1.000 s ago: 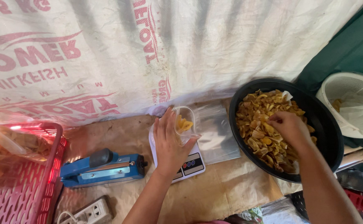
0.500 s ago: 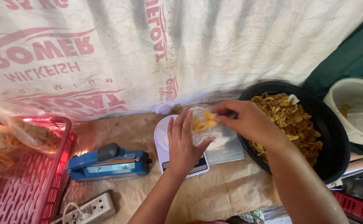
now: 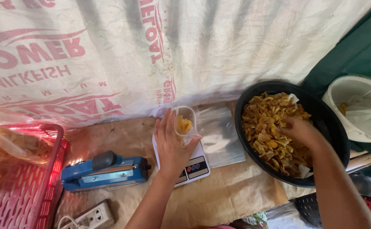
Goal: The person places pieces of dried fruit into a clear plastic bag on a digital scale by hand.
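My left hand (image 3: 172,146) grips a small clear plastic bag (image 3: 185,123) held open and upright on a white digital scale (image 3: 193,167); a few yellow chips lie inside the bag. My right hand (image 3: 301,132) reaches down into a large black bowl (image 3: 336,140) heaped with yellow fried chips (image 3: 270,129), fingers curled among them. Whether it holds any chips is hidden.
A stack of flat clear bags (image 3: 221,135) lies between scale and bowl. A blue heat sealer (image 3: 105,171) and a white power strip (image 3: 90,216) sit left. A red crate (image 3: 20,191) holds filled bags. A white basket (image 3: 357,106) stands at the right, a printed tarp wall behind.
My right hand has left the mouth of the bag and moved right, back into the black bowl. The left hand keeps hold of the bag on the scale.
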